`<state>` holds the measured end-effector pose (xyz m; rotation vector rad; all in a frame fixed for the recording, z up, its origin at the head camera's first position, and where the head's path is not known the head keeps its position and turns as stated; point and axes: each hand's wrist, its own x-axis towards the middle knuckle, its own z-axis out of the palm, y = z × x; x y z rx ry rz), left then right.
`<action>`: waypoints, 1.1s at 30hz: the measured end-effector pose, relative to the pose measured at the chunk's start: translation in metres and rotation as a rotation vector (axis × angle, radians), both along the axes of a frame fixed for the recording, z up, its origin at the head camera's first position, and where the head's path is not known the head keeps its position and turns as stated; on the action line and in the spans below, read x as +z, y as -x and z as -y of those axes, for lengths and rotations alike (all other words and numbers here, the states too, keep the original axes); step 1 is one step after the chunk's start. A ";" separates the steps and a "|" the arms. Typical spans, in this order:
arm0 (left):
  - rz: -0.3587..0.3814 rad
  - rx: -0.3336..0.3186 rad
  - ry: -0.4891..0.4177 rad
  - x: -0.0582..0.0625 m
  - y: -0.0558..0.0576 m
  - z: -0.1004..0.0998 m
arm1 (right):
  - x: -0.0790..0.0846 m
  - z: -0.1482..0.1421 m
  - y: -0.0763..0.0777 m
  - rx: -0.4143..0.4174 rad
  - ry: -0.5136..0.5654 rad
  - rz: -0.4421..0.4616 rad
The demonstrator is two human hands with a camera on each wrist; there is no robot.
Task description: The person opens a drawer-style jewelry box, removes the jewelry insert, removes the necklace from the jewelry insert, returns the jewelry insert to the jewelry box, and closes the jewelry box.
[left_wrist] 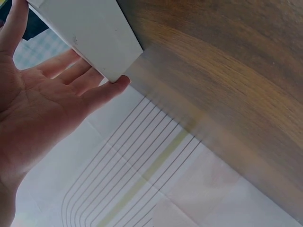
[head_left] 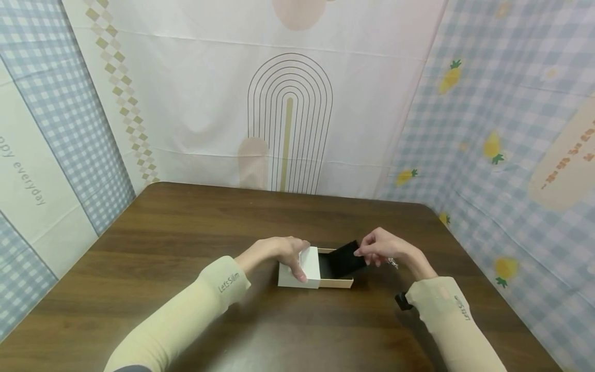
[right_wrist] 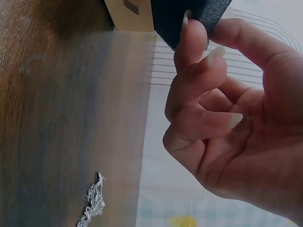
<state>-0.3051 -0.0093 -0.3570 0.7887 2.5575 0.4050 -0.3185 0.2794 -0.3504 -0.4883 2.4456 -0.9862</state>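
A small white box sleeve (head_left: 313, 262) lies on the table, and a tan cardboard tray (head_left: 337, 283) is slid partway out of its right side. My left hand (head_left: 284, 252) grips the sleeve across its top, thumb on the near side; the left wrist view shows the fingers along the sleeve's wall (left_wrist: 94, 40). Between thumb and forefinger, my right hand (head_left: 382, 246) pinches the corner of a black foam sheet (head_left: 346, 260). That sheet tilts up out of the tray, its right end raised. Its grainy edge (right_wrist: 217, 13) shows in the right wrist view.
A crumpled silver chain-like piece (right_wrist: 96, 197) rests on the table by my right hand. The brown wooden table (head_left: 223, 217) meets hanging patterned cloths (head_left: 195, 113) at the back and sides. A black clip-like object (head_left: 403, 301) is at the right cuff.
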 end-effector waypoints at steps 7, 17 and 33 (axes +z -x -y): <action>-0.014 0.002 0.005 0.000 0.001 0.000 | -0.003 0.007 0.001 0.001 -0.013 -0.011; -0.015 0.004 0.012 -0.001 0.000 0.001 | -0.010 0.018 0.001 -0.020 -0.027 0.010; -0.007 0.012 -0.013 -0.003 0.000 0.002 | -0.013 0.033 0.001 0.024 -0.060 -0.012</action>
